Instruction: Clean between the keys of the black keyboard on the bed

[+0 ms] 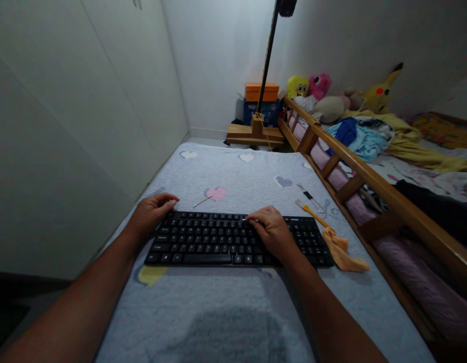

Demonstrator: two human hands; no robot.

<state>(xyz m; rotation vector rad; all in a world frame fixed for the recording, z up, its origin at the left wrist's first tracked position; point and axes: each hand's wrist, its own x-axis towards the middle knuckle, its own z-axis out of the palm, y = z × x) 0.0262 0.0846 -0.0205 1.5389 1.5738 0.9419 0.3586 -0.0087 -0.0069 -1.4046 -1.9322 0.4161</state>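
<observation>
A black keyboard (218,241) lies across a pale blue quilt with heart patches (233,166). My left hand (152,212) curls over the keyboard's far left corner and grips it. My right hand (271,230) rests on the keys right of the middle, fingers pinched on a thin white stick whose tip touches the top key row. A second thin stick (202,201) lies on the quilt beyond the keyboard, by a pink heart patch.
An orange cloth (342,250) lies at the keyboard's right end, with a yellow-handled brush (312,213) and tweezers (311,197) beyond it. A wooden bed rail (369,174) runs along the right, plush toys behind it. A white wall stands close on the left. A lamp stand (256,132) is at the far end.
</observation>
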